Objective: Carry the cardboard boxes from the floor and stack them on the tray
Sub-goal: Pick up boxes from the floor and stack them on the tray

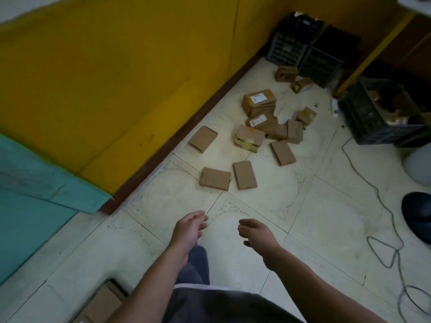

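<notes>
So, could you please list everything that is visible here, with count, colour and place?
cardboard boxes: about twelve, brown, scattered and piled on the floor near the wall
crates: at least three, black, far corner and right side
cable: one, grey, trailing over the floor at right
floor: one, pale tiles, below everything
wall: one, yellow, left, with dark skirting
panel: one, teal, left edge
left hand: one, open and empty, above the floor
right hand: one, open and empty, beside it
</notes>
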